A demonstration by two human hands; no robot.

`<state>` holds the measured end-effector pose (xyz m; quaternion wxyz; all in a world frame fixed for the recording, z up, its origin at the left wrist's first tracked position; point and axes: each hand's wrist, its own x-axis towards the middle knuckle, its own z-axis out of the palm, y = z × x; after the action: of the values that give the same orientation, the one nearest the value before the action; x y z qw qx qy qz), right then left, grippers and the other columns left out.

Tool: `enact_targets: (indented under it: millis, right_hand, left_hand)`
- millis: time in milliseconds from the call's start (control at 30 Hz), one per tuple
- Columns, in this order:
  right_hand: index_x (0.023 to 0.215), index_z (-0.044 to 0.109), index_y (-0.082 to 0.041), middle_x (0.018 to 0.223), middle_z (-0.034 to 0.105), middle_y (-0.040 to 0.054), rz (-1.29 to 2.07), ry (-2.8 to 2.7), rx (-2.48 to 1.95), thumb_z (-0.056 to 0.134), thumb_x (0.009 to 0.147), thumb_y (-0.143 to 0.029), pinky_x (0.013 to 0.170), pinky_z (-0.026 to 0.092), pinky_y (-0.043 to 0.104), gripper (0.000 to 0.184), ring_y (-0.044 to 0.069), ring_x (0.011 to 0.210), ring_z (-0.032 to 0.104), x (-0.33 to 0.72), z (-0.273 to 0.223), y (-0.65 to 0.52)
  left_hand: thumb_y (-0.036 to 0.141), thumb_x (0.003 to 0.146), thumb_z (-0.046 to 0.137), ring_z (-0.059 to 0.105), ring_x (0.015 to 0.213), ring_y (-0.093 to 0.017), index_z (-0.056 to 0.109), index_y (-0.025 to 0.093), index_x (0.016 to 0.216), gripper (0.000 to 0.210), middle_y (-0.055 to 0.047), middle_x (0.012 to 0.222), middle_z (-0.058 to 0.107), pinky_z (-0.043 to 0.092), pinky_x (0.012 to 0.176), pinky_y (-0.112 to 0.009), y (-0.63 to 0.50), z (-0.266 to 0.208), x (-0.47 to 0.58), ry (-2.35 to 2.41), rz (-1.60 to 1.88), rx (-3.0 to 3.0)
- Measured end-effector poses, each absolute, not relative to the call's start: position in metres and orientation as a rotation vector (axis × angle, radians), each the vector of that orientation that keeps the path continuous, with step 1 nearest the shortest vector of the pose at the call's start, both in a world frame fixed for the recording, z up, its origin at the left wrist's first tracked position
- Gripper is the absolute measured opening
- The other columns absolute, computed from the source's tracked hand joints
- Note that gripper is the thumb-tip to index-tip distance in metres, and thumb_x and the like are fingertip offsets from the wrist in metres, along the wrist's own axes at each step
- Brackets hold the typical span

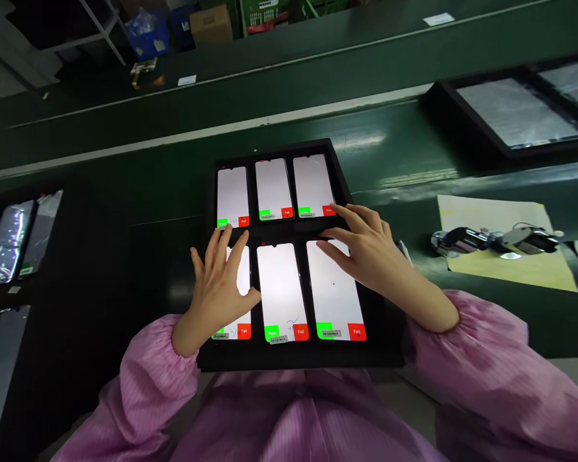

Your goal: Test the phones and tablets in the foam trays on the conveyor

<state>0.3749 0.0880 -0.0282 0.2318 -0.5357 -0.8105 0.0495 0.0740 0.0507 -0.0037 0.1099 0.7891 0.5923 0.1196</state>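
Observation:
A black tray (289, 358) in front of me holds several phones in two rows, their screens lit white with a green "Pass" and a red "Fail" box at the bottom. My left hand (218, 289), fingers spread, is over the front-left phone (243, 276) and covers much of it; its fingertips reach the green box of the back-left phone (232, 192). Over the front-right phone's (334, 289) top end is my right hand (368, 250), fingers apart, the index tip at the red box of the back-right phone (313, 183). The front-middle phone (282, 282) and back-middle phone (273, 186) are uncovered.
Another dark tray with phones (9, 237) stands at the left. At the back right is a tray with film-covered phones (523, 112). Metal-and-black devices (467, 240) lie on yellow paper (515, 276) at the right. Beyond the green bench are a blue bin (147, 35) and a cardboard box (210, 25).

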Motion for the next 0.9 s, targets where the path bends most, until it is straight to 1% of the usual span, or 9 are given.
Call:
enact_targets:
  millis: [100, 200, 267, 333, 433, 567, 633, 767, 900]
  right_hand:
    - [0.108, 0.079, -0.026, 0.153, 0.058, 0.0136, 0.179, -2.213, -1.43, 0.058, 0.107, -0.047, 0.105, 0.048, 0.072, 0.03, 0.045, 0.144, 0.047, 0.38, -0.037, 0.09]
    - [0.11, 0.08, -0.026, 0.156, 0.056, 0.013, 0.147, -2.189, -1.434, 0.058, 0.107, -0.048, 0.106, 0.048, 0.073, 0.031, 0.045, 0.144, 0.047, 0.387, -0.036, 0.085]
    - [0.105, 0.08, -0.024, 0.158, 0.054, 0.0132, 0.061, -2.158, -1.492, 0.056, 0.108, -0.049, 0.103, 0.048, 0.074, 0.034, 0.048, 0.145, 0.046, 0.39, -0.033, 0.082]
    - [0.098, 0.079, -0.023, 0.156, 0.056, 0.0137, 0.009, -2.122, -1.541, 0.055, 0.108, -0.05, 0.101, 0.049, 0.074, 0.037, 0.05, 0.145, 0.045, 0.393, -0.031, 0.079]
    - [0.099, 0.079, -0.024, 0.151, 0.059, 0.0126, 0.09, -2.096, -1.516, 0.055, 0.107, -0.046, 0.106, 0.049, 0.071, 0.034, 0.046, 0.143, 0.048, 0.396, -0.033, 0.079]
    - [0.107, 0.081, -0.025, 0.155, 0.056, 0.0094, 0.16, -2.085, -1.515, 0.058, 0.106, -0.04, 0.112, 0.047, 0.068, 0.028, 0.041, 0.143, 0.047, 0.403, -0.036, 0.079]
    - [0.106, 0.083, -0.026, 0.156, 0.056, 0.0097, 0.116, -2.089, -1.555, 0.059, 0.105, -0.04, 0.11, 0.047, 0.071, 0.027, 0.044, 0.143, 0.046, 0.406, -0.034, 0.078]
    - [0.099, 0.083, -0.025, 0.152, 0.06, 0.0113, 0.043, -2.145, -1.589, 0.056, 0.106, -0.034, 0.101, 0.051, 0.072, 0.028, 0.045, 0.139, 0.05, 0.404, -0.028, 0.076]
    - [0.096, 0.082, -0.023, 0.149, 0.063, 0.0131, -0.02, -2.169, -1.608, 0.056, 0.105, -0.03, 0.089, 0.056, 0.064, 0.028, 0.044, 0.134, 0.053, 0.402, -0.025, 0.073]
  left_hand:
    - [0.019, 0.079, 0.071, 0.016, 0.165, -0.046, 0.042, 0.029, 0.158, 0.085, -0.016, 0.175, 0.029, 0.009, 0.122, -0.088, 0.051, -0.002, 0.068, 1.704, 0.385, 2.352]
    - [0.031, 0.092, 0.068, 0.024, 0.162, -0.047, 0.066, 0.024, 0.133, 0.042, -0.018, 0.163, 0.046, 0.012, 0.12, -0.09, 0.057, 0.0, 0.057, 1.786, 0.433, 2.392]
    - [0.037, 0.102, 0.059, 0.026, 0.161, -0.047, 0.071, 0.022, 0.121, 0.028, -0.019, 0.16, 0.05, 0.01, 0.118, -0.092, 0.064, 0.0, 0.049, 1.899, 0.439, 2.397]
    - [0.037, 0.107, 0.049, 0.028, 0.161, -0.047, 0.073, 0.021, 0.117, 0.03, -0.019, 0.159, 0.051, 0.011, 0.118, -0.092, 0.069, -0.002, 0.043, 1.947, 0.433, 2.38]
    - [0.032, 0.108, 0.045, 0.033, 0.159, -0.045, 0.074, 0.019, 0.109, 0.032, -0.019, 0.152, 0.057, 0.018, 0.118, -0.09, 0.074, -0.004, 0.038, 1.919, 0.462, 2.369]
    - [0.035, 0.108, 0.049, 0.034, 0.157, -0.048, 0.075, 0.019, 0.095, 0.034, -0.018, 0.145, 0.062, 0.012, 0.118, -0.092, 0.079, 0.005, 0.047, 1.882, 0.479, 2.478]
    - [0.036, 0.107, 0.052, 0.037, 0.156, -0.046, 0.078, 0.021, 0.099, 0.031, -0.016, 0.144, 0.063, 0.008, 0.119, -0.091, 0.084, 0.011, 0.06, 1.792, 0.472, 2.565]
    - [0.042, 0.105, 0.057, 0.034, 0.157, -0.045, 0.076, 0.026, 0.126, 0.032, -0.014, 0.156, 0.056, -0.001, 0.119, -0.091, 0.098, 0.014, 0.092, 1.456, 0.274, 2.665]
    - [0.042, 0.108, 0.052, 0.029, 0.16, -0.045, 0.076, 0.023, 0.123, 0.034, -0.015, 0.16, 0.052, -0.002, 0.117, -0.092, 0.106, 0.009, 0.11, 1.333, 0.159, 2.654]
